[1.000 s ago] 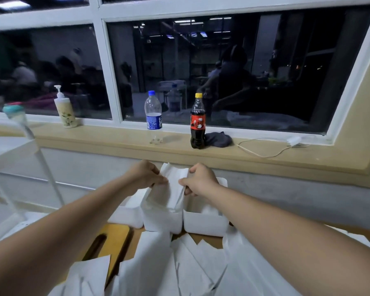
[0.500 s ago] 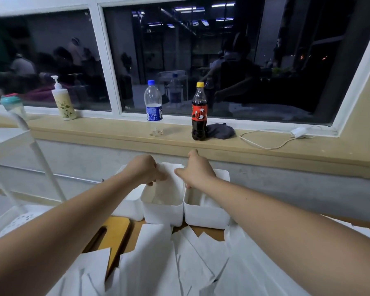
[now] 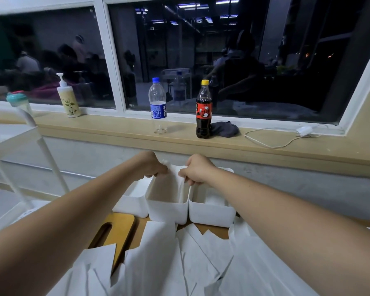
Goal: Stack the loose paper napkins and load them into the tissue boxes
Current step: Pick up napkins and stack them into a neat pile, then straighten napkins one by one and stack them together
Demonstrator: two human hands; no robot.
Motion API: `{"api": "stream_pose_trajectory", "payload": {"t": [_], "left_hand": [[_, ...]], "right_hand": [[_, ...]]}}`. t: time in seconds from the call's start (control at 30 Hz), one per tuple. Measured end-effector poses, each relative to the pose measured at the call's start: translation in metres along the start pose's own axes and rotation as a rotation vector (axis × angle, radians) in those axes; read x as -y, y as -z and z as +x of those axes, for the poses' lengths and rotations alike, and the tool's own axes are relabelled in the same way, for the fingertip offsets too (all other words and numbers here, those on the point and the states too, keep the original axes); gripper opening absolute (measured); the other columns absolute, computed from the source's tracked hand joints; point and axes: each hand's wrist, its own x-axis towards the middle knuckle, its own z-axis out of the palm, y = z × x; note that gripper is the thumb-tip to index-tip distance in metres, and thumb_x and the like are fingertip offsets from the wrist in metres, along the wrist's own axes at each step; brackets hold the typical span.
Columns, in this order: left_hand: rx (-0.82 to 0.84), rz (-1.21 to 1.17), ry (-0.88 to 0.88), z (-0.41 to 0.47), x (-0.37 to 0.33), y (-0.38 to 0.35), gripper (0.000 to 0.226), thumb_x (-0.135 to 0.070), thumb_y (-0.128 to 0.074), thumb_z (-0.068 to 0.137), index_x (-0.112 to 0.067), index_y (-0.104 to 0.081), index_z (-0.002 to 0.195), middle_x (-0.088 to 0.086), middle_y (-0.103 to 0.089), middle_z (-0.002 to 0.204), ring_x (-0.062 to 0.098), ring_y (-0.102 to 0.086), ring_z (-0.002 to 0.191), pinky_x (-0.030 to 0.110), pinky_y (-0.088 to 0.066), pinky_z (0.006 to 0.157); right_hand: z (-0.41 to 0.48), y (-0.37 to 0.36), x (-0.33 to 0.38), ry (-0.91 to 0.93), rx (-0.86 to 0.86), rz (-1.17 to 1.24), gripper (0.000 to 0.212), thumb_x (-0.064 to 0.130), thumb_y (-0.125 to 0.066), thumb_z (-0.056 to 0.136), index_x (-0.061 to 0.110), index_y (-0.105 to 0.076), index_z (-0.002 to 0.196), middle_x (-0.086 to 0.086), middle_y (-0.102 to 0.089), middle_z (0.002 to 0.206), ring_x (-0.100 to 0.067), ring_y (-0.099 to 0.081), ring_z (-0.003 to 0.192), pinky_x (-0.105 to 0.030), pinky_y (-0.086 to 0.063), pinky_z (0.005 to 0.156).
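Three white tissue boxes stand side by side at the table's far edge: a left box [image 3: 132, 205], a middle box [image 3: 167, 212] and a right box [image 3: 210, 213]. My left hand [image 3: 151, 164] and my right hand [image 3: 198, 169] each pinch an upper corner of a white napkin stack [image 3: 175, 178] that sits down inside the middle box. Several loose white napkins [image 3: 158, 259] lie spread over the table in front of the boxes. The right box holds some white paper at its bottom.
A yellow wooden lid with a slot [image 3: 113, 233] lies left of the napkins. On the window sill stand a pump bottle [image 3: 67, 99], a clear water bottle [image 3: 157, 105], a cola bottle [image 3: 203, 110], a dark cloth [image 3: 223, 129] and a white charger cable [image 3: 280, 137]. A white rack [image 3: 19, 146] stands at left.
The napkin stack went from held above the middle box down into it. My hands have stayed at its top corners; my right hand's fingers have curled back onto the paper.
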Motion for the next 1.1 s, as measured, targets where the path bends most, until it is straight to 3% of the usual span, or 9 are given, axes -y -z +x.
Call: {"api": "stream_pose_trajectory", "payload": {"t": [0.13,0.2,0.3,0.43,0.53,0.67,0.83,1.0,1.1], "left_hand": [[-0.090,0.168,-0.098,0.005,0.005,-0.010,0.053,-0.056,-0.088,0.081,-0.010,-0.070,0.101,0.005,-0.070,0.093,0.026,-0.064,0.084,0.033,-0.048,0.068],[-0.199,0.168,-0.195,0.006,0.008,-0.014,0.049,-0.045,-0.093,0.078,-0.015,-0.064,0.102,0.002,-0.066,0.096,0.028,-0.064,0.094,0.034,-0.046,0.070],[-0.223,0.232,-0.385,0.004,0.006,-0.021,0.034,-0.032,-0.090,0.083,-0.021,-0.071,0.109,-0.004,-0.065,0.101,0.027,-0.066,0.106,0.031,-0.044,0.074],[-0.158,0.339,-0.527,-0.002,-0.003,-0.039,0.051,-0.029,-0.080,0.092,-0.032,-0.064,0.140,-0.005,-0.068,0.131,0.023,-0.063,0.120,0.036,-0.055,0.090],[-0.081,0.380,-0.532,-0.004,-0.010,-0.048,0.059,-0.024,-0.074,0.096,-0.035,-0.057,0.152,-0.002,-0.067,0.140,0.025,-0.061,0.125,0.042,-0.056,0.101],[-0.011,0.448,-0.489,-0.001,-0.015,-0.055,0.066,-0.012,-0.063,0.098,-0.037,-0.049,0.158,0.000,-0.060,0.148,0.027,-0.060,0.129,0.043,-0.056,0.103],[0.035,0.588,-0.471,0.002,-0.025,-0.063,0.072,-0.006,-0.043,0.102,-0.047,-0.040,0.161,-0.005,-0.055,0.154,0.025,-0.057,0.136,0.030,-0.046,0.096],[0.128,0.647,-0.447,0.006,-0.031,-0.075,0.060,-0.019,-0.040,0.109,-0.045,-0.037,0.164,-0.002,-0.053,0.153,0.023,-0.049,0.140,0.032,-0.034,0.096],[0.114,0.608,-0.433,0.000,-0.032,-0.069,0.069,-0.008,-0.041,0.108,-0.044,-0.032,0.166,0.001,-0.052,0.159,0.025,-0.051,0.143,0.034,-0.041,0.107]], "right_hand": [[-0.003,-0.004,-0.001,0.180,-0.135,-0.479,0.034,0.023,-0.071,0.092,0.016,-0.054,0.120,-0.008,-0.067,0.105,-0.033,-0.063,0.090,-0.033,-0.046,0.063],[-0.001,-0.005,-0.003,0.229,-0.171,-0.496,0.035,0.022,-0.067,0.094,0.019,-0.056,0.127,-0.008,-0.065,0.111,-0.035,-0.063,0.099,-0.036,-0.050,0.072],[0.004,-0.004,-0.010,0.256,-0.154,-0.496,0.035,0.021,-0.063,0.096,0.028,-0.066,0.130,-0.004,-0.068,0.124,-0.033,-0.064,0.112,-0.035,-0.049,0.080],[0.006,-0.002,-0.018,0.272,-0.108,-0.555,0.039,0.021,-0.061,0.091,0.037,-0.070,0.125,-0.005,-0.065,0.126,-0.034,-0.061,0.119,-0.036,-0.050,0.085],[0.005,0.001,-0.023,0.287,-0.127,-0.458,0.033,0.016,-0.061,0.094,0.029,-0.068,0.124,-0.002,-0.062,0.125,-0.030,-0.063,0.113,-0.039,-0.055,0.090],[0.008,0.003,-0.032,0.298,-0.150,-0.383,0.036,0.017,-0.067,0.095,0.019,-0.062,0.130,-0.002,-0.059,0.128,-0.028,-0.060,0.117,-0.039,-0.052,0.097],[0.010,0.000,-0.034,0.284,-0.153,-0.355,0.040,0.017,-0.070,0.092,0.017,-0.061,0.131,-0.003,-0.059,0.130,-0.028,-0.060,0.117,-0.038,-0.051,0.096],[0.009,0.000,-0.034,0.293,-0.148,-0.353,0.036,0.015,-0.065,0.096,0.017,-0.060,0.132,-0.002,-0.060,0.131,-0.027,-0.060,0.118,-0.036,-0.051,0.096],[0.003,0.006,-0.034,0.276,-0.142,-0.277,0.037,0.020,-0.059,0.103,0.018,-0.060,0.139,-0.001,-0.064,0.131,-0.025,-0.060,0.120,-0.035,-0.050,0.101]]}}
